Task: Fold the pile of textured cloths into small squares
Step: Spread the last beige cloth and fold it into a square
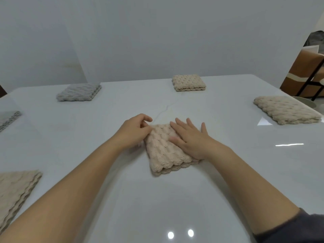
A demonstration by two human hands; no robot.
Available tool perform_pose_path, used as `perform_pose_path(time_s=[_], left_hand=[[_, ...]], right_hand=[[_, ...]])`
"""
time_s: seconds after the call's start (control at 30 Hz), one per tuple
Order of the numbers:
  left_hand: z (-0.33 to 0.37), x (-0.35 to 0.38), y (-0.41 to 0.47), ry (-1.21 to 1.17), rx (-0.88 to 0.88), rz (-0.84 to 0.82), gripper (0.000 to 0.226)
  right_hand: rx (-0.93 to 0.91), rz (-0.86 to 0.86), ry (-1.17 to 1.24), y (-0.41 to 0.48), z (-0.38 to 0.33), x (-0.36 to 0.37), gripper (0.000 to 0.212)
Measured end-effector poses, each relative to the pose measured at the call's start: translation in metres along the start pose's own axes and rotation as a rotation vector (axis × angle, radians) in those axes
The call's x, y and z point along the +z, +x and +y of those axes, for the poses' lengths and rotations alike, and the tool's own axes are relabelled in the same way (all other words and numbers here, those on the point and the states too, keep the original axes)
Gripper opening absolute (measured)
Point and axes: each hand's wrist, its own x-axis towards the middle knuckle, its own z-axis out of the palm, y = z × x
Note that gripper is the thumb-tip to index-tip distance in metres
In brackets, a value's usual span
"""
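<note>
Folded beige bubble-textured cloth (164, 149) at centre of glossy white table (228, 172). Right hand (190, 138) flat on it, fingers spread wide; left hand (134, 132) pinches its far-left corner w/ curled fingers.

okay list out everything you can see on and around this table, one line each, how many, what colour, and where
folded cloth under the hands: 1, beige, centre of the table
folded beige cloths: 3, one at the far edge, one at the right edge, one near left
folded grey cloths: 2, one far left, one cut off at the left edge
table: 1, glossy white, fills the foreground
chair: 1, brown with a dark frame, right beyond the table
wall: pale grey, behind
left hand: 1, pinching the centre cloth's far left corner
right hand: 1, flat on the centre cloth
</note>
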Motion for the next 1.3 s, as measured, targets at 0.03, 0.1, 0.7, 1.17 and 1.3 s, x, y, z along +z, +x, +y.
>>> perform_pose_path(time_s=[0.03,0.1,0.7,1.17,1.3], left_hand=[[-0.002,-0.003,-0.007,-0.029,-0.005,0.003,0.024],[-0.007,-0.008,-0.024,-0.071,-0.001,-0.003,0.021],[-0.017,-0.003,-0.069,-0.231,-0.329,-0.093,0.061],[-0.018,-0.015,-0.122,0.211,-0.077,0.195,0.075],[0.007,0.000,-0.097,0.396,0.158,0.209,0.068]], right_hand=[[-0.003,0.025,-0.023,-0.001,0.004,-0.003,0.066],[0.011,0.089,-0.074,-0.004,0.005,-0.010,0.065],[0.038,0.135,-0.044,0.002,-0.026,0.024,0.063],[-0.314,0.276,0.239,0.013,-0.053,0.021,0.048],[-0.113,0.424,0.565,-0.012,-0.043,0.010,0.043]])
